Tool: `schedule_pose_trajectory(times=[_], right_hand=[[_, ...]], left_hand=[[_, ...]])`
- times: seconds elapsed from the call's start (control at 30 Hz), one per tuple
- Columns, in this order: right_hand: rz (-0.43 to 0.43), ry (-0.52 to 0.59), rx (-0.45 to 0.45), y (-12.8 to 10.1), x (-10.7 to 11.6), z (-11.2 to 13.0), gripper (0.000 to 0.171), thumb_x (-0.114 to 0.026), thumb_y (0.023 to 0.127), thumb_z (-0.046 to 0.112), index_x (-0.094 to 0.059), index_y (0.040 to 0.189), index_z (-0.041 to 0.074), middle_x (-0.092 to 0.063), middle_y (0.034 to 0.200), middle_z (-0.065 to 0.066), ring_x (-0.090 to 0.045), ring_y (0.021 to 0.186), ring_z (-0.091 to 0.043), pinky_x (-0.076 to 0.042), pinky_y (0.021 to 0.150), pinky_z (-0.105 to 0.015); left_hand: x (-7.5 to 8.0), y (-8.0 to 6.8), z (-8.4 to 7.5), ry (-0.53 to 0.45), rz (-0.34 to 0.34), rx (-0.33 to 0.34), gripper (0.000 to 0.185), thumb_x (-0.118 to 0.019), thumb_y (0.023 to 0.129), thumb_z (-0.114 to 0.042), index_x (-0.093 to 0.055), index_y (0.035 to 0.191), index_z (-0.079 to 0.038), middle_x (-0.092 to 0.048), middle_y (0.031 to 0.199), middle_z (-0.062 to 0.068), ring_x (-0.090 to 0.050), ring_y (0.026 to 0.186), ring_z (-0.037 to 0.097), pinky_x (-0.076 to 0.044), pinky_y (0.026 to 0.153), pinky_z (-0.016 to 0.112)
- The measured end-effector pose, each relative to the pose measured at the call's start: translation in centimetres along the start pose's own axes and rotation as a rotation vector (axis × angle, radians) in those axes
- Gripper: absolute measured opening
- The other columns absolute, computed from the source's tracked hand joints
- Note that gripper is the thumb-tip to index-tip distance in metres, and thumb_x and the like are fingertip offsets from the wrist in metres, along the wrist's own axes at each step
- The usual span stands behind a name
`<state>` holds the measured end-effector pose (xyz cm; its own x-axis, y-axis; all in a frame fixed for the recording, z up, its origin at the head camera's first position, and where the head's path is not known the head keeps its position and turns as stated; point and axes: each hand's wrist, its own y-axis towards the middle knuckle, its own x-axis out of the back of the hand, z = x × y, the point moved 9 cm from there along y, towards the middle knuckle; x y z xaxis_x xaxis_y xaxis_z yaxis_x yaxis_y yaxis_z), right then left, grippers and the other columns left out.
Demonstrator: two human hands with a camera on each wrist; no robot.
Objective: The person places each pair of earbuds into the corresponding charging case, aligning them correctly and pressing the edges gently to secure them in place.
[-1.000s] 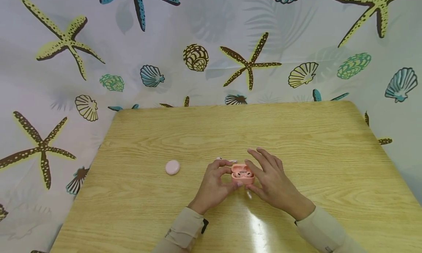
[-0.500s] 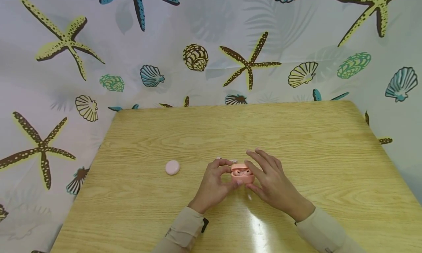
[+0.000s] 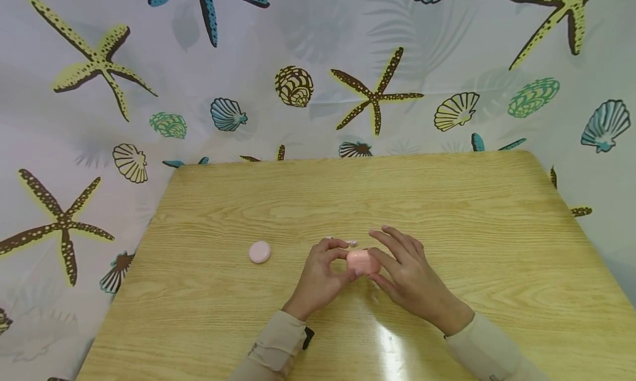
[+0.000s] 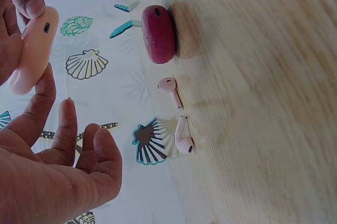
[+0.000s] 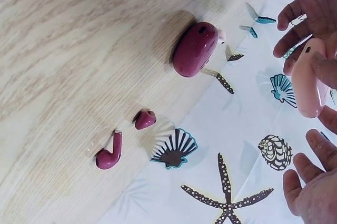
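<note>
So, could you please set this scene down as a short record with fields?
Held item: glossy peach rounded case, lid closed
Left hand: pinches its left end
Right hand: thumb and index finger on its right end
On the wood-grain table: glossy dark red oval case; two pale pink stemmed earbuds; two dark red earbuds; pale pink round object
Backdrop: white sheet printed with starfish and shells

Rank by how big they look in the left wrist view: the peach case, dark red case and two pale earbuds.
Peach case, partly hidden
Dark red case
Upper earbud and lower earbud, too alike to rank
</note>
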<state>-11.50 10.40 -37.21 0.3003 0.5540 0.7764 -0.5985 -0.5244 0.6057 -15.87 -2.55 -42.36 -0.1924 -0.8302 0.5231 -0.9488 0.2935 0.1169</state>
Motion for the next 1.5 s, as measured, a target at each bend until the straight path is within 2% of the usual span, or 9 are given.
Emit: schedule_pose_trajectory(times=[0.13, 0.3, 0.37, 0.5, 0.67, 1.0, 1.17, 1.4, 1.5], right_hand=[[-0.006, -0.005, -0.008, 0.0, 0.0, 0.0, 0.048, -0.038, 0.098, 0.044, -0.064, 0.106, 0.003, -0.055, 0.131, -0.018, -0.046, 0.124, -0.04, -0.04, 0.09, -0.054], [-0.007, -0.002, -0.01, 0.0, -0.1, 0.0, 0.038, -0.056, 0.094, 0.039, -0.063, 0.107, 0.004, -0.054, 0.132, -0.019, -0.047, 0.124, -0.041, -0.041, 0.091, -0.054], [-0.018, -0.002, -0.004, 0.0, 0.0, 0.0, 0.036, -0.07, 0.085, 0.032, -0.063, 0.107, 0.004, -0.054, 0.131, -0.02, -0.047, 0.122, -0.043, -0.041, 0.09, -0.054], [-0.032, -0.013, 0.001, 0.2, 0.1, 0.1, 0.049, -0.083, 0.067, 0.02, -0.062, 0.107, 0.003, -0.054, 0.131, -0.021, -0.048, 0.121, -0.043, -0.041, 0.088, -0.054], [-0.016, -0.033, -0.008, 0.2, 0.0, 0.2, 0.053, -0.086, 0.063, 0.019, -0.062, 0.107, 0.003, -0.054, 0.131, -0.02, -0.047, 0.122, -0.043, -0.041, 0.088, -0.054], [-0.025, -0.059, 0.033, 0.5, 0.0, 0.6, 0.056, -0.087, 0.058, 0.014, -0.061, 0.105, -0.001, -0.056, 0.124, -0.022, -0.05, 0.12, -0.044, -0.042, 0.091, -0.055], [-0.025, -0.042, 0.041, 0.5, 0.0, 0.6, 0.055, -0.085, 0.059, 0.013, -0.061, 0.106, -0.002, -0.054, 0.125, -0.023, -0.049, 0.12, -0.045, -0.042, 0.09, -0.055], [-0.027, -0.012, 0.029, 0.3, 0.0, 0.4, 0.048, -0.079, 0.063, 0.016, -0.061, 0.105, -0.001, -0.055, 0.124, -0.022, -0.049, 0.12, -0.044, -0.042, 0.089, -0.055], [-0.019, 0.018, 0.024, 0.2, -0.2, 0.3, 0.048, -0.078, 0.064, 0.016, -0.062, 0.106, -0.001, -0.054, 0.125, -0.022, -0.048, 0.12, -0.045, -0.042, 0.09, -0.056]], left_hand=[[0.0, 0.0, 0.1, -0.017, 0.003, 0.001, 0.022, -0.078, 0.076, -0.016, -0.073, 0.094, -0.004, -0.061, 0.117, 0.015, -0.05, 0.118, 0.03, -0.039, 0.098, 0.047], [0.1, 0.0, 0.0, -0.019, 0.003, 0.0, 0.021, -0.078, 0.076, -0.015, -0.073, 0.093, -0.003, -0.061, 0.117, 0.015, -0.051, 0.116, 0.029, -0.04, 0.096, 0.045], [0.1, -0.1, 0.0, -0.028, 0.002, 0.003, 0.02, -0.078, 0.076, -0.014, -0.073, 0.092, -0.003, -0.061, 0.117, 0.015, -0.051, 0.116, 0.029, -0.04, 0.097, 0.045], [0.1, 0.0, 0.1, -0.058, 0.005, 0.008, 0.019, -0.078, 0.076, -0.013, -0.073, 0.092, -0.003, -0.061, 0.117, 0.014, -0.05, 0.119, 0.031, -0.038, 0.103, 0.049], [0.0, -0.1, 0.2, -0.083, 0.016, 0.013, 0.02, -0.078, 0.077, -0.014, -0.073, 0.093, -0.002, -0.061, 0.118, 0.013, -0.048, 0.125, 0.033, -0.033, 0.11, 0.053], [0.0, -0.1, 0.1, -0.082, 0.018, 0.005, 0.023, -0.078, 0.077, -0.017, -0.074, 0.095, -0.004, -0.061, 0.118, 0.013, -0.049, 0.123, 0.031, -0.036, 0.107, 0.051], [0.4, -0.3, -0.6, 0.012, -0.008, -0.072, 0.034, -0.079, 0.077, -0.019, -0.069, 0.109, -0.009, -0.058, 0.119, 0.011, -0.051, 0.117, 0.027, -0.042, 0.098, 0.045], [1.2, -0.8, -3.1, 0.297, -0.084, -0.355, 0.053, -0.084, 0.07, -0.03, -0.063, 0.116, -0.013, -0.054, 0.125, 0.011, -0.05, 0.116, 0.03, -0.047, 0.091, 0.042], [1.1, -1.0, -3.6, 0.397, -0.078, -0.42, 0.051, -0.085, 0.069, -0.033, -0.066, 0.112, -0.015, -0.055, 0.126, 0.011, -0.05, 0.116, 0.031, -0.047, 0.091, 0.043]])
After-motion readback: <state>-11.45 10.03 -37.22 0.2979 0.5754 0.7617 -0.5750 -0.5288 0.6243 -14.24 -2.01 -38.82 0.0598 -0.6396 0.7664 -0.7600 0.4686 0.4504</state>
